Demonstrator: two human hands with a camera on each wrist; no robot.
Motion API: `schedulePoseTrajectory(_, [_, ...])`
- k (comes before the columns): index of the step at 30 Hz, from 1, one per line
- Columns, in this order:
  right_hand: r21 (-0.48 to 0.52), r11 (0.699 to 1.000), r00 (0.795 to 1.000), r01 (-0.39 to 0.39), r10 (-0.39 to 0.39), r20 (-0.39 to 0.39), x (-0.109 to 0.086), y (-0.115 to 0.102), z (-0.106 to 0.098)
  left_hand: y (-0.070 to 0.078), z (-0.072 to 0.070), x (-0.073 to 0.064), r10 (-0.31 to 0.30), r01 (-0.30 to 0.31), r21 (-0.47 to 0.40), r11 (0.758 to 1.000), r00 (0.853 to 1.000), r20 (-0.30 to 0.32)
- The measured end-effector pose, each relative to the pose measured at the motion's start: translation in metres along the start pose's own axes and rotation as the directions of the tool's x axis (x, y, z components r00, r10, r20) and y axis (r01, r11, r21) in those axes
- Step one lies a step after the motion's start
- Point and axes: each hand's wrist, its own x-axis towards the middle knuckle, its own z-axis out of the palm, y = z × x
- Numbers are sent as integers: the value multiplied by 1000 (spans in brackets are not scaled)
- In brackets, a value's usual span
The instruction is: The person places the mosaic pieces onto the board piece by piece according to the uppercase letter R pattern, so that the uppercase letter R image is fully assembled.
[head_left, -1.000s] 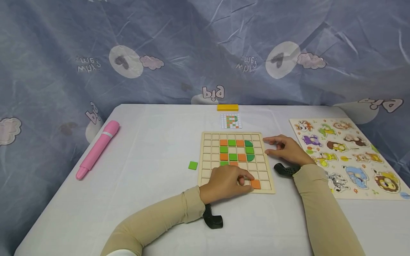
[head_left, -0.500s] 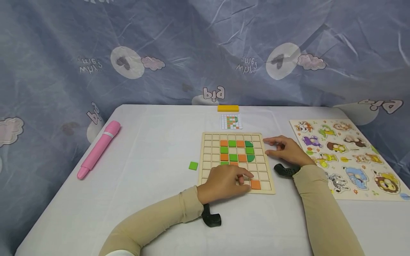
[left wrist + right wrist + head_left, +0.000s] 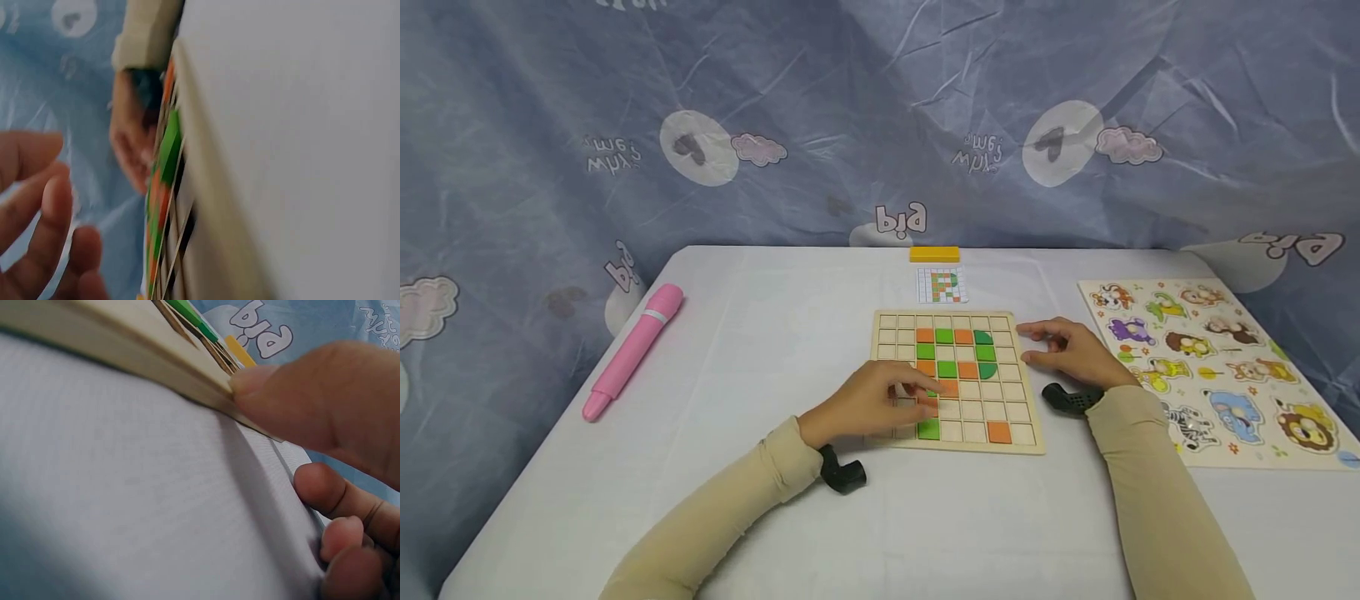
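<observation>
A wooden grid board (image 3: pixel 992 411) lies on the table with several green and orange square tiles and rounded green pieces in its cells. Over its lower left part is my left hand (image 3: pixel 872 400), fingers loosely bent, thumb and fingertips apart, nothing seen between them. In the left wrist view, the fingers (image 3: pixel 56 206) stand off the board. An orange tile (image 3: pixel 999 432) sits in the bottom row. My right hand (image 3: pixel 1071 350) rests at the board's right side; in the right wrist view its thumb (image 3: pixel 312 403) touches the edge. The left hand hides some cells.
A pattern card (image 3: pixel 942 286) and a yellow block (image 3: pixel 934 254) lie behind the board. To the right is an animal puzzle board (image 3: pixel 1195 362), partly under the right forearm. A pink stick-shaped object (image 3: pixel 634 350) lies at far left. Behind the table hangs a blue printed cloth (image 3: pixel 850 125).
My left hand has moved left and slightly away from me, off the bottom row, uncovering a green tile there. It now hides the loose green tile's spot left of the board. My right hand stays put.
</observation>
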Motion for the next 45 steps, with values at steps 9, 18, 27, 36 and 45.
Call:
schedulePoseTrajectory(9, [-10, 1000, 1000, 3, -3, 0, 0, 1, -1, -30, -51, -22, -149, 149, -107, 983, 989, 10])
schedulePoseTrajectory(18, [-6, 1000, 1000, 13, -13, 1, -1, -1, -1, -56, -75, -34, -229, 224, -120, 967, 973, -28])
schedulePoseTrajectory(27, [-2, 1000, 1000, 6, -6, 8, 0, -1, 0, -68, -87, -45, -276, 276, -61, 959, 961, 7])
schedulePoseTrajectory(36, [-14, 1000, 1000, 1, -1, 5, -1, -2, -1, -67, -88, -49, -354, 353, 13, 935, 934, 41])
schedulePoseTrajectory(45, [-7, 1000, 1000, 15, -15, 7, -1, -3, -1, -68, -85, -48, -353, 349, 83, 933, 935, 39])
